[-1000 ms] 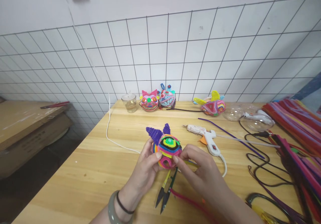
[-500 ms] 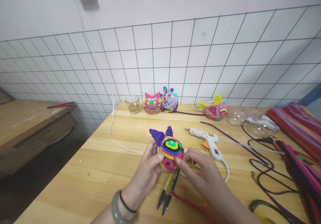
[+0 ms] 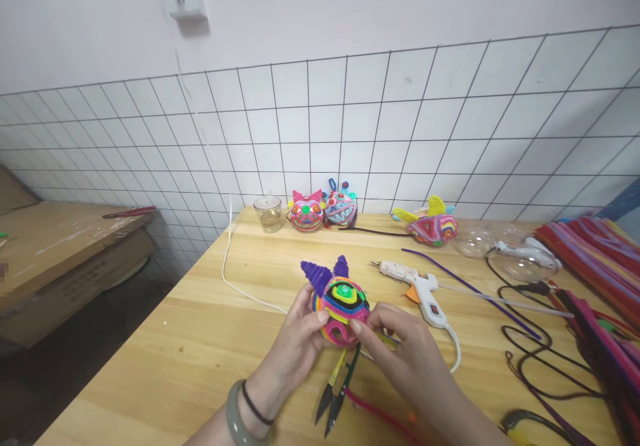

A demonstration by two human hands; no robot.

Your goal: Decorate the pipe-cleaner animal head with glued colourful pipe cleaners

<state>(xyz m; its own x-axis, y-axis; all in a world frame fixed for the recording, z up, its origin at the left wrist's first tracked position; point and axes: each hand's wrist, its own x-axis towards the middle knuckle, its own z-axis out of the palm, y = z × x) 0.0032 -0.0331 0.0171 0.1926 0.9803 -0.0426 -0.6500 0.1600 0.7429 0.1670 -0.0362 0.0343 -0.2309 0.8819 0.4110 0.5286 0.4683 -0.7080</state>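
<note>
My left hand (image 3: 303, 329) is closed around the left side of a round, multicoloured pipe-cleaner ornament (image 3: 344, 306). The ornament has two purple pointed ears, a ringed eye with a green centre, and a pink loop low on its front. At its lower right edge, the thumb and fingers of my right hand (image 3: 400, 339) pinch the ornament's rim. Below it on the table lie thread snips (image 3: 330, 393) with dark blades pointing toward me. A pink pipe cleaner (image 3: 375, 414) runs beside the snips, partly under my right hand.
A white glue gun (image 3: 417, 289) lies to the right, near a purple pipe cleaner (image 3: 470, 289). Along the back stand a glass cup (image 3: 268, 214) and finished ornaments (image 3: 307, 211). Clear plastic balls (image 3: 525, 263), black cord (image 3: 525, 359) and pipe-cleaner bundles (image 3: 590, 253) crowd the right side.
The whole view has shifted slightly, with things appearing a little lower and to the right. Both hands keep nearly the same hold on the ornament.
</note>
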